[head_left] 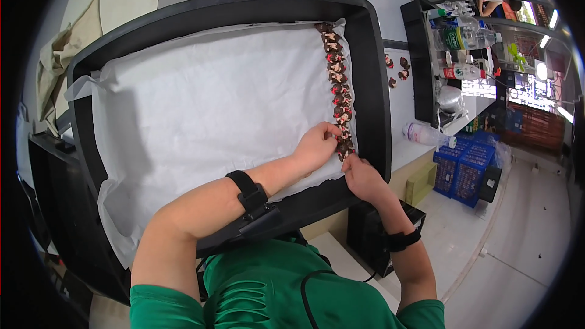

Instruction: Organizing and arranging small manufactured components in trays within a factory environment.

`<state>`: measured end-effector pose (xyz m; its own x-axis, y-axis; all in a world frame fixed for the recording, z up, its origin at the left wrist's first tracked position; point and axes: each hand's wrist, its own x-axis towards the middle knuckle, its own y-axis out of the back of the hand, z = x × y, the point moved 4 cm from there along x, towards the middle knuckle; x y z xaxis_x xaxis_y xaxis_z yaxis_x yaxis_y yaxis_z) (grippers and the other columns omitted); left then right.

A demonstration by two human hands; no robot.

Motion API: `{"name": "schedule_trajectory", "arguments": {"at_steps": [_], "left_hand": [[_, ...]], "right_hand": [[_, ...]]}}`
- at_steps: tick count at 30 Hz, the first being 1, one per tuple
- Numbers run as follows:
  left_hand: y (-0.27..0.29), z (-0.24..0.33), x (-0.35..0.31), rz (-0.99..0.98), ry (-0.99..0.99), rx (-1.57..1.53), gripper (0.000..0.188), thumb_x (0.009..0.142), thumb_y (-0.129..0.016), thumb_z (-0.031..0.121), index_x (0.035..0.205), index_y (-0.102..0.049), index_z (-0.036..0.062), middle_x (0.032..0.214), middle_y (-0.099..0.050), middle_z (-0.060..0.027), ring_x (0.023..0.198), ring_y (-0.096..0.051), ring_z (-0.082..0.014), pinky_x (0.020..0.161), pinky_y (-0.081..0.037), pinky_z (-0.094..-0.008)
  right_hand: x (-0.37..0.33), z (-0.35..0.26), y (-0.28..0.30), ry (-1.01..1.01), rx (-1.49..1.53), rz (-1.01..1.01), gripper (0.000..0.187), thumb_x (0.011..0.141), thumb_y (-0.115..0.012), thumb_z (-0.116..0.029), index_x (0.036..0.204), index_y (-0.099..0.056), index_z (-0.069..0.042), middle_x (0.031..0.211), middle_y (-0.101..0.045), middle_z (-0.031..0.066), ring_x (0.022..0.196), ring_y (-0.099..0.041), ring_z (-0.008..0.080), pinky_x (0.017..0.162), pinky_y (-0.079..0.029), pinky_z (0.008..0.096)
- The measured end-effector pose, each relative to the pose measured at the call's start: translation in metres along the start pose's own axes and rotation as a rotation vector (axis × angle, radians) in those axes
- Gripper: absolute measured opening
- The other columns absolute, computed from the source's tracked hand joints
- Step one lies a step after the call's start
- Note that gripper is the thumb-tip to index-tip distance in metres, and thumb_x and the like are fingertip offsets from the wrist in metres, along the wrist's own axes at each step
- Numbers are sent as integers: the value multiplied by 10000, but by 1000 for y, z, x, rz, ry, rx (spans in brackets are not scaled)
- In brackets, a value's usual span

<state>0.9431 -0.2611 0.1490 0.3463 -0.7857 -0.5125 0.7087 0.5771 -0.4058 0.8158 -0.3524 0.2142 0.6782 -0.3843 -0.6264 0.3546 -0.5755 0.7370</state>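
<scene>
A large black tray (372,73) lies before me, lined with a white paper sheet (213,97). Along its right side runs a row of small dark brown pieces with pink and red bits (337,73), set close together. At the near end of this row, my left hand (318,146) is closed in a pinch, its fingertips against the pieces from the left. My right hand (365,180) reaches over the tray's near right corner, with thumb and fingers pinched at the row's last piece. What sits between the fingertips of each hand is too small and covered to make out.
Several loose brown and red pieces (399,68) lie on the white surface right of the tray. Beyond them stand a rack with plastic bottles (463,38), a bottle on its side (423,134) and blue crates (460,167). A beige cloth (64,55) hangs at the left.
</scene>
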Motion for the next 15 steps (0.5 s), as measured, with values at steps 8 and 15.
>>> {"name": "schedule_trajectory", "arguments": {"at_steps": [8,15], "left_hand": [[-2,1,-6,-100,-9,91,318,883,-491,70,1178,-591,5,1071,-641,-93,1008,-588,-178,918,-449,-307],[9,15,-7,-54,-156,501,355,833,-534,79,1180,-578,17,1017,-648,-178,916,-641,-296,842,-497,-370]], "right_hand": [[-2,-6,1,13,-32,7,119,888,-494,-122,996,-510,-74,883,-632,168,901,-600,381,831,-459,502],[-2,-9,3,-13,-36,18,110,887,-478,-109,980,-513,-61,902,-639,157,913,-600,376,825,-462,499]]}}
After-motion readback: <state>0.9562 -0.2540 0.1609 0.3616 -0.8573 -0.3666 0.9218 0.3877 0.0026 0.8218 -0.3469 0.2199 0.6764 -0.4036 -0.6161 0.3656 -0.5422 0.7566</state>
